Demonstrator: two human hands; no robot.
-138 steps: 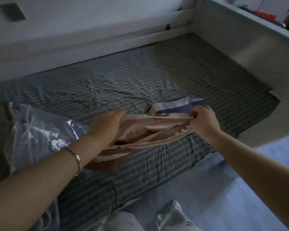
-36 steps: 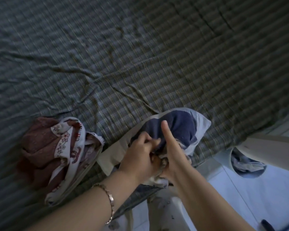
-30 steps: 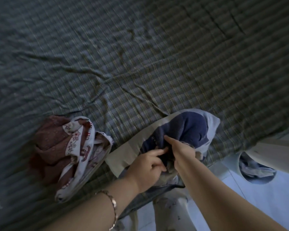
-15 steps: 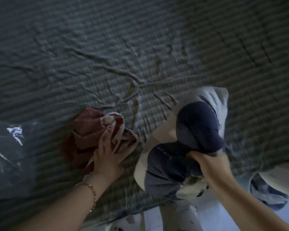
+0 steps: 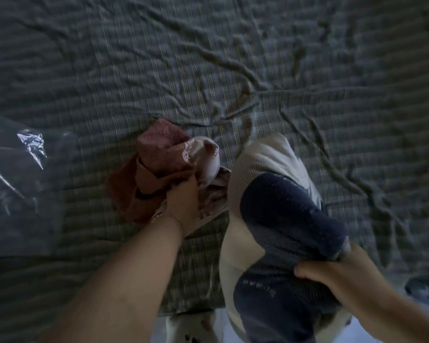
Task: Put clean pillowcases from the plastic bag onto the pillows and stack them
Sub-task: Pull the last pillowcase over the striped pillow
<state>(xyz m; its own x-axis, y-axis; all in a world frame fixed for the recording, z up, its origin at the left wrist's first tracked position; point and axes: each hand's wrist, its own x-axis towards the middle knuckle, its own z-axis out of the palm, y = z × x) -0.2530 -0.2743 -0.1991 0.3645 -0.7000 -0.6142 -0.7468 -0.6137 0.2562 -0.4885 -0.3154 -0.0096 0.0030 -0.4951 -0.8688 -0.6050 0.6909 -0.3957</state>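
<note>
At six o'clock, at the near edge, a pale shape on the floor (image 5: 183, 328) is cut off and too blurred to identify, and at four o'clock a dark bluish object (image 5: 424, 288) beyond the bed's edge is equally unclear. The right hand (image 5: 337, 276), entering from five o'clock, is closed on the lower fold of a navy and cream knit-textured pillowcase (image 5: 278, 219), its fingers tucked under the cloth so only the thumb and knuckles show; small pale lettering on the navy panel is unreadable. Half a second ago this cloth lay lower and more bunched; it now stands taller, drawn up into a rounded hump. The left hand (image 5: 183, 201), reaching from seven o'clock toward the centre, grips a crumpled maroon and pale pink printed pillowcase (image 5: 164, 169), where before it lay flat and open-fingered on top; its fingertips are buried in the folds and the wrist bracelet seen earlier is hard to make out now. The two pillowcases lie just beside each other, touching along the pink edge. At nine o'clock a clear, glossy plastic bag (image 5: 18, 184) is cut by the frame, its contents a dark blur. Beyond everything, toward twelve o'clock, the grey-green checked bedsheet (image 5: 233, 58) spreads in soft, ropy wrinkles, smeared by motion blur.
</note>
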